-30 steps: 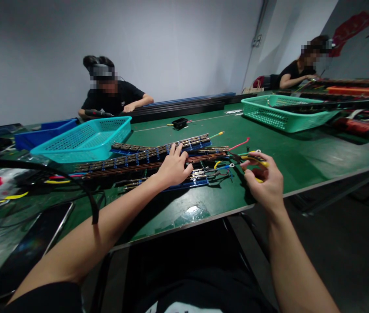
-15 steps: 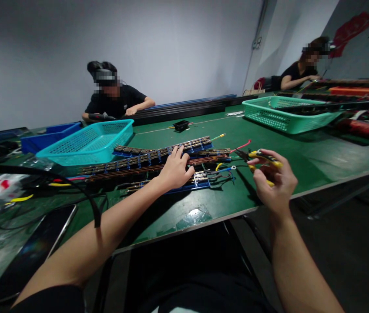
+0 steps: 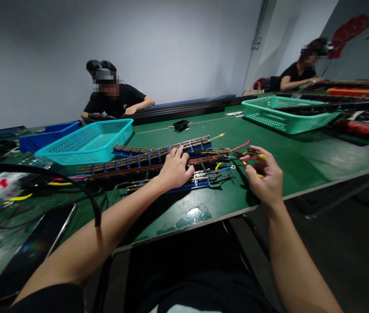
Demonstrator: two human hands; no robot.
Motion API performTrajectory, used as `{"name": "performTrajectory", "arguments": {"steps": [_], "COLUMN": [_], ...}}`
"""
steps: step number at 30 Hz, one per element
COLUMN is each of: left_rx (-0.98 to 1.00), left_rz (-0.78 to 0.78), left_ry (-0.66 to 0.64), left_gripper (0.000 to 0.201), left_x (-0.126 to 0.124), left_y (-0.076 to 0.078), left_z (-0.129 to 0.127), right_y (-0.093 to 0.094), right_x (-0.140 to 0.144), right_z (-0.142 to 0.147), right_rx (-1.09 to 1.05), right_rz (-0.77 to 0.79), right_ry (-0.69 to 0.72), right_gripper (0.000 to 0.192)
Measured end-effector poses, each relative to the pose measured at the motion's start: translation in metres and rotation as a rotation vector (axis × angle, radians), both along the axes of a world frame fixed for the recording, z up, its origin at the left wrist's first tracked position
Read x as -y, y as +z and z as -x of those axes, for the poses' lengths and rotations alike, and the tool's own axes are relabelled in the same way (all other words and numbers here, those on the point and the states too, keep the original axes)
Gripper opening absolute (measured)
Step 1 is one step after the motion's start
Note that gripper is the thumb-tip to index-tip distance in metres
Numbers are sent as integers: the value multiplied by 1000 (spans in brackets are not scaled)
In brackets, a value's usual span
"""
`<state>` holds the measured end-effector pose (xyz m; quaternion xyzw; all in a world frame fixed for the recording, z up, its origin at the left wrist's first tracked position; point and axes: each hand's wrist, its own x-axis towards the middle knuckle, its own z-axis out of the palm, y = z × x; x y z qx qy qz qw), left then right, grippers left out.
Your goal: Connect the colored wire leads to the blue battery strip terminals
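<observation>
Left hand (image 3: 176, 168): palm down, fingers spread, your fingertips on the long blue-backed strip with brass-coloured rails (image 3: 132, 161). No grip; seems to be steadying it. Can't tell if your palm bears on anything lower.
Right hand (image 3: 267, 177): closed round the yellow-handled metal pliers (image 3: 248, 153), nose aimed left at the strip ends.
Hand spacing: well apart, wire ends between.
Pliers nose: just beside the root of the thin red wire (image 3: 240, 145). Contact or not, can't tell; bite too small to read.
Strips: crossed pile under your left hand and off to its left; right-hand ends point toward your pliers. A long strip with copper-coloured bars (image 3: 209, 159) runs along the near side of the brass one; a shorter blue strip with metal rails (image 3: 200, 178) sits nearest you.
Wires, fitted: blue-sleeved wire (image 3: 225, 168) carries a silver ring lug; green-and-yellow wire (image 3: 219, 136) has a yellow tip.
Wires, loose: red one sticks out free, no lug readable. Thin dark wires (image 3: 225, 175) trail off the near strip, ends unclear.
Progress: I'd judge part-way. Some ends dressed, others apparently not; remaining count doesn't show.
Worktop (image 3: 230, 195): green, pile near your edge.
Beyond: small black plastic box (image 3: 181, 126) past the pile; turquoise mesh basket (image 3: 101, 154) left, mint-green mesh basket (image 3: 282, 124) right.
</observation>
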<state>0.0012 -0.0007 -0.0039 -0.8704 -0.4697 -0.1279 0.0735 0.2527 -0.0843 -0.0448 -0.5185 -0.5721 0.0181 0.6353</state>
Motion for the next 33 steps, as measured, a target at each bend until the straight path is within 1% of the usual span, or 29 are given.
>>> {"name": "performTrajectory", "arguments": {"steps": [5,11,15,20,23,26,30,33], "left_rx": [12,54,57,58,61,70,73,68], "left_rz": [6,-11,-12,1,3,0,5,4], "left_ry": [7,45,45,30,27,19,16,11], "left_gripper": [40,49,47,47,47,46,46,46], "left_x": [0,2,2,2,2,1,2,2], "left_y": [0,0,1,1,1,1,2,2], "left_z": [-1,-1,-1,-1,0,0,0,0], "right_y": [-1,0,0,1,0,0,-1,0], "right_x": [3,1,2,2,0,0,1,1], "right_z": [2,1,2,3,2,0,-1,0], "right_rx": [60,102,168,220,210,194,315,423], "right_rz": [-19,2,10,34,65,69,48,27], "right_ry": [-19,-6,0,27,62,62,46,47], "right_gripper": [48,45,41,44,47,46,41,46]}}
